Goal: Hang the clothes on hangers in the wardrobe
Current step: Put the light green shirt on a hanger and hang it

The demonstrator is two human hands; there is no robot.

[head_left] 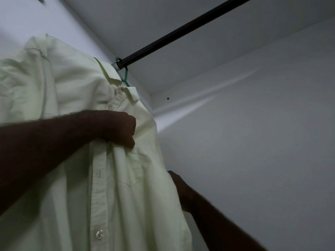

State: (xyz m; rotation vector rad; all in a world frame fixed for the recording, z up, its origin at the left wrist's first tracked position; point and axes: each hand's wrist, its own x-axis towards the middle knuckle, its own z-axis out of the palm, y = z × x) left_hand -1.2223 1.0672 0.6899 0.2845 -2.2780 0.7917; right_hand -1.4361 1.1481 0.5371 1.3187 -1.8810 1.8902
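Note:
A pale green button-up shirt [76, 91] hangs on a green hanger [125, 76] whose hook sits over the dark wardrobe rail [181, 29] at its left end. My left hand [119, 128] grips a fold of the shirt's front beside the button placket, fingers curled into the cloth. My right hand [178, 187] is at the shirt's right edge, lower down. Most of it is hidden behind the fabric, so its fingers do not show.
The white back wall [253, 142] of the wardrobe fills the right side. The wardrobe's white top panel [163, 13] is above the rail. A small dark hole [168, 98] marks the back wall near the corner.

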